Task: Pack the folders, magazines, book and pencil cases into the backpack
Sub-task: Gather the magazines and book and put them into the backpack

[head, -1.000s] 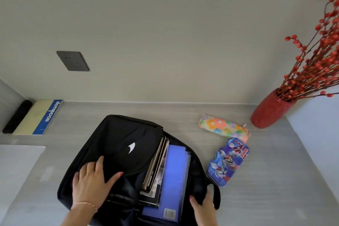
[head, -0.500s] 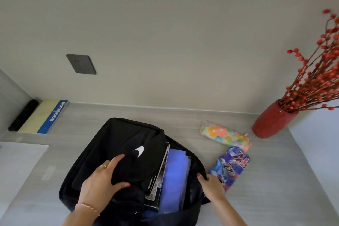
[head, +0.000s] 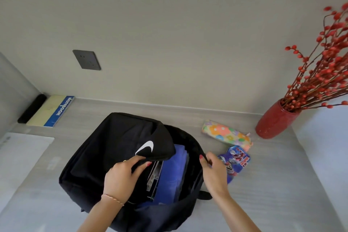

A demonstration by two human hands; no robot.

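Both hands have climbed to the mouth of the backpack [head: 105, 156] lying on the table [head: 282, 194]: left hand [head: 120, 177] grips the flap, right hand [head: 214, 173] seemingly pinches the rim. Blue folder [head: 171, 173] and magazines [head: 154, 175] sit inside; floral pencil case [head: 226, 134] and blue pencil case [head: 237, 160] wait outside. If the flap slips, the opening closes.

One head-worn wide-angle view looks forward and down, close over the counter [head: 263, 184]. It faces the wall [head: 169, 34] behind.
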